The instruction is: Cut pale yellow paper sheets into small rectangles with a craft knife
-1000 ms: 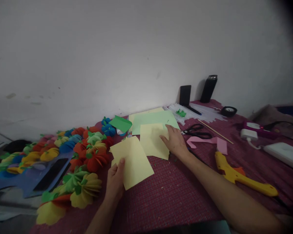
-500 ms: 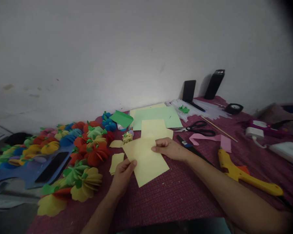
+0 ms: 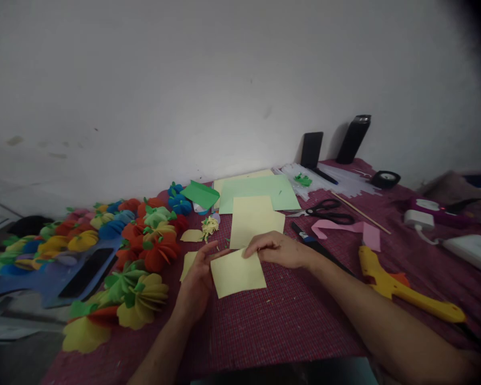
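Observation:
A pale yellow sheet of paper, doubled over into a smaller rectangle, is tilted above the cloth in front of me. My right hand pinches its upper right edge between thumb and fingers. At its left side my left hand has its fingers stretched out and apart, some reaching along the upper left edge; whether they touch it I cannot tell. Just beyond lie more yellow paper pieces. Left of the folded sheet are small yellow cut pieces, partly hidden by my left hand, and a clump of yellow shreds.
Colourful paper pumpkins crowd the left. Light green paper and a dark green piece lie at the back. Scissors, a utility knife, pink strips, a wooden stick and a yellow glue gun lie right.
The yellow sheet, flat and open before, is now doubled over and smaller. My left hand has let go of its lower left edge and spread its fingers.

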Demonstrator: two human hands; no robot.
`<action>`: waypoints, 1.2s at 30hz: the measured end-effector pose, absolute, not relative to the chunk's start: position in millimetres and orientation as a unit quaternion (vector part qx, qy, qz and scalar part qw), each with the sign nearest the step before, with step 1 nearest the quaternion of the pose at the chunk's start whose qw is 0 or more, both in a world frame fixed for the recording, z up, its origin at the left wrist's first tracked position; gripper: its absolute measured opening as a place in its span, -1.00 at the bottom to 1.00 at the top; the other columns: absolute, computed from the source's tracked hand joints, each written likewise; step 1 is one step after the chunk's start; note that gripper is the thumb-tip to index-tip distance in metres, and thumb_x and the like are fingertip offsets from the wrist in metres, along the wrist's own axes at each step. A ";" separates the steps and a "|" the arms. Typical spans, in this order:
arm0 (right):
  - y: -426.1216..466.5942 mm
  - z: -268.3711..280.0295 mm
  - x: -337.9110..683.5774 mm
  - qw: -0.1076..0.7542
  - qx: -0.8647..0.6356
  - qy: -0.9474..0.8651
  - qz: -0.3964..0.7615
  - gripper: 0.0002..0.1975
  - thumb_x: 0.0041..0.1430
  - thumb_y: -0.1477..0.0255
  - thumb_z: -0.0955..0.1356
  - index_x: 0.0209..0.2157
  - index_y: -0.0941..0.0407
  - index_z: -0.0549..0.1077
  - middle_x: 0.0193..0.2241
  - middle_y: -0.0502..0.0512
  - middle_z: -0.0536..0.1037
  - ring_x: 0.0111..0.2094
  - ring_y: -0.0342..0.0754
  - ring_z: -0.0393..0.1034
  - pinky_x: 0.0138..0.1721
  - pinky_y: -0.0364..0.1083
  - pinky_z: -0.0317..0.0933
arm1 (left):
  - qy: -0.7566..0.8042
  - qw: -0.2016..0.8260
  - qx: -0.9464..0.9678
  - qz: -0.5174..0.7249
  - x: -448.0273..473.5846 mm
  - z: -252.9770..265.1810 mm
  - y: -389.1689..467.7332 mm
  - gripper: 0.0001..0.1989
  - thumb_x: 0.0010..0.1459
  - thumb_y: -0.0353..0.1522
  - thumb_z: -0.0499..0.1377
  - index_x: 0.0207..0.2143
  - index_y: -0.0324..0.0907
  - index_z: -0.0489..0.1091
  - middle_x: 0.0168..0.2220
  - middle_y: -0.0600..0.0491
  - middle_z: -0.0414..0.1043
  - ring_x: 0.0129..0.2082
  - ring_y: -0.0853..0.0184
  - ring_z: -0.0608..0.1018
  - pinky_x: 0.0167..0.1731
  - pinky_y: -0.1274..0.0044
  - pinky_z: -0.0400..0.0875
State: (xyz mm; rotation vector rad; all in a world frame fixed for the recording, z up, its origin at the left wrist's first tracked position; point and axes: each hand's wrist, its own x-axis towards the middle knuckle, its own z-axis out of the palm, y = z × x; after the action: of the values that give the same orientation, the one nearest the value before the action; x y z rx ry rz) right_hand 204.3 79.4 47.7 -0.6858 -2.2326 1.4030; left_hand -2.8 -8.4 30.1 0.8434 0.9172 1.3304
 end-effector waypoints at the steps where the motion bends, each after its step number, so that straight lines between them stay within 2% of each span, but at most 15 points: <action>1: 78.4 49.3 204.3 0.204 -0.238 -0.812 0.493 -0.70 -0.01 0.55 0.21 -0.25 0.11 0.46 -0.30 0.01 0.45 -0.32 -0.15 0.29 -0.29 -0.15 0.13 | 0.412 0.602 0.372 0.574 -1.9 30.1 -8.0 -0.55 -0.02 -0.32 0.08 -0.02 -0.13 0.17 -0.21 -0.04 0.40 -0.26 0.24 0.46 -0.34 0.46 0.34; 4: 77.0 50.6 202.4 0.206 -0.214 -0.818 0.493 -0.76 0.07 0.45 0.21 -0.27 0.13 0.45 -0.31 0.03 0.44 -0.33 -0.16 0.27 -0.31 -0.16 0.13 | 0.479 0.548 0.407 0.552 -0.4 25.5 -6.4 -0.46 -0.06 -0.33 0.18 0.00 -0.15 0.13 -0.37 0.04 0.42 -0.42 0.34 0.47 -0.45 0.56 0.34; 6: 77.6 47.2 199.4 0.225 -0.219 -0.792 0.524 -0.77 0.07 0.36 0.25 -0.28 0.15 0.42 -0.40 0.01 0.43 -0.40 -0.18 0.26 -0.38 -0.18 0.12 | 0.500 0.522 0.417 0.552 -1.1 22.2 -5.1 -0.42 -0.10 -0.34 0.22 0.01 -0.15 0.13 -0.45 0.10 0.40 -0.49 0.39 0.46 -0.49 0.60 0.32; 9: 78.9 37.9 194.1 0.241 -0.244 -0.719 0.604 -0.63 -0.03 0.31 0.33 -0.16 0.14 0.29 -0.56 -0.09 0.37 -0.55 -0.24 0.20 -0.52 -0.23 0.08 | 0.500 0.503 0.399 0.581 -3.3 20.9 -3.6 -0.38 -0.11 -0.32 0.23 0.04 -0.11 0.10 -0.47 0.12 0.40 -0.51 0.41 0.46 -0.50 0.60 0.32; 11: 78.6 32.1 191.7 0.214 -0.246 -0.686 0.650 -0.58 -0.06 0.30 0.35 -0.14 0.14 0.26 -0.57 -0.09 0.37 -0.58 -0.25 0.21 -0.54 -0.23 0.09 | 0.492 0.502 0.389 0.595 -4.6 22.2 -3.2 -0.37 -0.10 -0.33 0.23 0.05 -0.09 0.10 -0.48 0.13 0.40 -0.53 0.42 0.45 -0.51 0.61 0.32; 13: 77.2 28.2 190.7 0.173 -0.244 -0.674 0.675 -0.67 -0.02 0.26 0.32 -0.26 0.19 0.34 -0.53 -0.03 0.40 -0.55 -0.23 0.27 -0.50 -0.21 0.15 | 0.486 0.502 0.384 0.604 -5.4 23.7 -3.2 -0.38 -0.10 -0.34 0.23 0.04 -0.09 0.10 -0.49 0.14 0.39 -0.54 0.44 0.44 -0.53 0.63 0.32; 15: 75.6 26.2 190.8 0.140 -0.251 -0.664 0.690 -0.68 0.02 0.22 0.28 -0.40 0.23 0.40 -0.52 0.02 0.42 -0.53 -0.21 0.32 -0.46 -0.18 0.19 | 0.483 0.503 0.380 0.607 -5.6 24.2 -3.3 -0.38 -0.09 -0.35 0.23 0.04 -0.08 0.10 -0.49 0.15 0.39 -0.54 0.44 0.44 -0.54 0.64 0.31; 19: 74.4 25.0 191.9 0.113 -0.263 -0.654 0.700 -0.69 0.00 0.24 0.29 -0.41 0.23 0.43 -0.51 0.03 0.44 -0.53 -0.20 0.36 -0.45 -0.19 0.21 | 0.482 0.501 0.383 0.608 -5.6 22.5 -3.4 -0.40 -0.07 -0.36 0.21 0.05 -0.06 0.08 -0.49 0.15 0.40 -0.55 0.44 0.44 -0.55 0.63 0.33; 28: 76.3 24.5 192.1 0.116 -0.280 -0.665 0.682 -0.76 -0.08 0.29 0.35 -0.49 0.22 0.44 -0.61 -0.01 0.44 -0.55 -0.22 0.36 -0.52 -0.24 0.19 | 0.476 0.507 0.388 0.604 -7.0 17.6 -2.9 -0.42 -0.02 -0.38 0.18 0.06 -0.11 0.06 -0.48 0.10 0.42 -0.54 0.43 0.45 -0.53 0.61 0.33; 36: 75.2 25.1 191.8 0.104 -0.295 -0.664 0.679 -0.78 -0.11 0.32 0.36 -0.48 0.22 0.44 -0.59 0.01 0.46 -0.54 -0.19 0.39 -0.54 -0.24 0.21 | 0.472 0.511 0.387 0.605 -6.6 17.8 -3.5 -0.40 -0.02 -0.36 0.17 0.08 -0.09 0.03 -0.48 0.09 0.44 -0.55 0.41 0.47 -0.55 0.62 0.32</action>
State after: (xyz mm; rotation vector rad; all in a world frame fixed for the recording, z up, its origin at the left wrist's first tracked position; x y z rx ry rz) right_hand 191.8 75.2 25.1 -0.8702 -1.9579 2.0031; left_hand -6.6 -3.5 17.8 0.9324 1.1368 1.4567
